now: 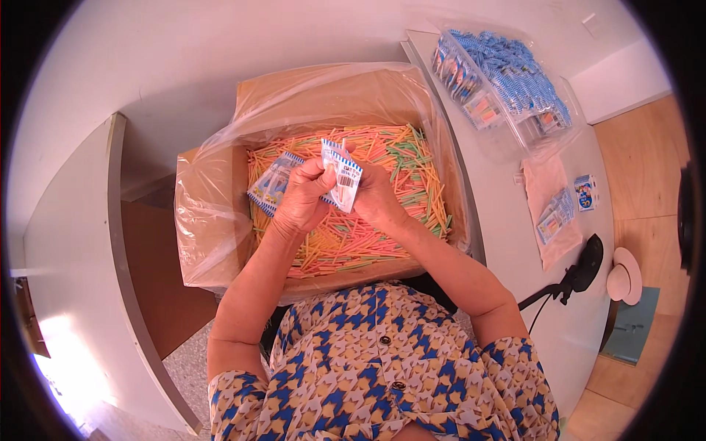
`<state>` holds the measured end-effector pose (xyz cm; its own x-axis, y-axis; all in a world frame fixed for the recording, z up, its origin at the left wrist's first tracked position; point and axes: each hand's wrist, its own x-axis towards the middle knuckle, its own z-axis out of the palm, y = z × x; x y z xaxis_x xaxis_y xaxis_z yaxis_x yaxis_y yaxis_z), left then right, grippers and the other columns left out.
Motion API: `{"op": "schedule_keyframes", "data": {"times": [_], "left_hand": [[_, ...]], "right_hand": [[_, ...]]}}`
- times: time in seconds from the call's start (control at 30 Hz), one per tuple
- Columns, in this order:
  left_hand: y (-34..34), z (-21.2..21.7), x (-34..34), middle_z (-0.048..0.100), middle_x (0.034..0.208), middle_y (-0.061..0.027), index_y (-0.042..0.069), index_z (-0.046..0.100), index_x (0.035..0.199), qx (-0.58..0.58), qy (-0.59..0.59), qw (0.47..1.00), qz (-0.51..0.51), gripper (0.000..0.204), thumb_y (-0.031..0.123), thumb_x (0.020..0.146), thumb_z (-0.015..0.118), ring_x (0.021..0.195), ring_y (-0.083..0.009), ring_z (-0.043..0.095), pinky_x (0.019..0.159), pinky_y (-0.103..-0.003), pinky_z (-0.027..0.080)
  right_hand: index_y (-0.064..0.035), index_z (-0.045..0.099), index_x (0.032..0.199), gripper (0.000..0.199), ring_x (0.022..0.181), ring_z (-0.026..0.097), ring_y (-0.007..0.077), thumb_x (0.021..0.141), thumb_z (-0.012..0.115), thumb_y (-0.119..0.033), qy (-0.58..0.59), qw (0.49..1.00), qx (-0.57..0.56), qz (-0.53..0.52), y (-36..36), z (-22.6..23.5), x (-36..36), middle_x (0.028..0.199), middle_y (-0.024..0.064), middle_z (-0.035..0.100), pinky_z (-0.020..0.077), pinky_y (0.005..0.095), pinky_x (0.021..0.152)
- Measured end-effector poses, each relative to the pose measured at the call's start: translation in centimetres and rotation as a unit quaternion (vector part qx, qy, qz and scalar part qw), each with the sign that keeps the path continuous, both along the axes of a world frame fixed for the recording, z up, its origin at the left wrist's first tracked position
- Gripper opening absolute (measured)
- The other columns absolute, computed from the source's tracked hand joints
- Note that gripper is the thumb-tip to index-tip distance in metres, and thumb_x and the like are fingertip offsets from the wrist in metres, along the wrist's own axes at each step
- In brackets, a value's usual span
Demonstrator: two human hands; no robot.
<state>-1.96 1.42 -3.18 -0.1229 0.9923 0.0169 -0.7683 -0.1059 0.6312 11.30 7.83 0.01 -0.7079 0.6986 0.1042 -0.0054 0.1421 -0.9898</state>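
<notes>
The left hand (pixel 303 197) is gripping a fan of small blue-and-white sachets (pixel 273 182), while the right hand (pixel 375 197) is pinching one upright sachet (pixel 346 180), both hovering over the plastic-lined cardboard box (pixel 213 220) of coloured sticks (pixel 397 169), likely so strays are falling back inside.

Both hands (pixel 340 195) hold small packets (pixel 343 178) above box (pixel 220 169) of coloured sticks (pixel 397 158).

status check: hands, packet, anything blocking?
Left hand and right hand both gripping small blue-and-white packets over the plastic-lined box of coloured sticks. More packets fanned behind left hand. Nothing in the way.
</notes>
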Motion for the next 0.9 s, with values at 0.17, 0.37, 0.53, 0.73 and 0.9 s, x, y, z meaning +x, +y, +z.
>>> {"op": "schedule_keyframes", "data": {"times": [0.17,0.37,0.53,0.73,0.9], "left_hand": [[0.1,0.4,0.2,0.064,0.118,-0.0073,0.004,0.068,0.107,0.008,0.031,0.999,0.037,0.019,0.014,0.091,0.064,0.111,-0.0179,0.057,0.098,-0.038,0.043],[-0.2,0.9,0.3,0.068,0.100,-0.0028,0.005,0.072,0.100,0.014,0.176,0.983,0.044,0.014,0.012,0.092,0.063,0.096,-0.0130,0.060,0.092,-0.034,0.046],[0.0,0.1,0.6,0.069,0.096,-0.0024,0.004,0.072,0.100,-0.030,0.237,0.970,0.030,0.014,0.012,0.092,0.063,0.092,-0.0104,0.060,0.088,-0.030,0.047],[-0.2,0.7,0.7,0.068,0.091,-0.0006,0.003,0.071,0.098,-0.043,0.242,0.969,0.001,0.018,0.018,0.094,0.062,0.086,-0.0084,0.058,0.080,-0.027,0.047],[-0.5,1.3,1.6,0.065,0.085,0.0021,0.004,0.071,0.096,-0.043,0.238,0.970,-0.016,0.020,0.020,0.095,0.060,0.074,-0.0044,0.051,0.068,-0.022,0.043]], "right_hand": [[-0.0011,0.064,0.100,0.018,0.071,0.059,0.0066,0.082,0.068,-0.002,-0.122,0.991,-0.040,-0.034,2.3,2.3,2.0,0.083,0.0032,0.066,0.0475,0.0229,0.062],[-0.0031,0.052,0.109,0.019,0.073,0.062,0.0083,0.092,0.060,-0.004,0.107,0.989,0.036,-0.093,3.1,8.0,4.2,0.084,0.0085,0.068,0.0459,0.0201,0.058],[-0.0022,0.052,0.103,0.010,0.074,0.064,0.0132,0.096,0.056,-0.007,0.101,0.980,0.161,-0.059,1.8,7.5,3.0,0.088,0.0107,0.067,0.0479,0.0212,0.064],[-0.0010,0.059,0.089,0.008,0.084,0.058,0.0149,0.088,0.065,-0.006,0.004,0.959,0.271,-0.079,2.0,6.8,3.0,0.090,0.0062,0.063,0.0468,0.0279,0.072],[-0.0003,0.060,0.087,0.006,0.088,0.056,0.0144,0.085,0.065,-0.003,0.035,0.959,0.275,-0.062,3.1,5.9,4.0,0.094,0.0060,0.060,0.0460,0.0297,0.076]]}}
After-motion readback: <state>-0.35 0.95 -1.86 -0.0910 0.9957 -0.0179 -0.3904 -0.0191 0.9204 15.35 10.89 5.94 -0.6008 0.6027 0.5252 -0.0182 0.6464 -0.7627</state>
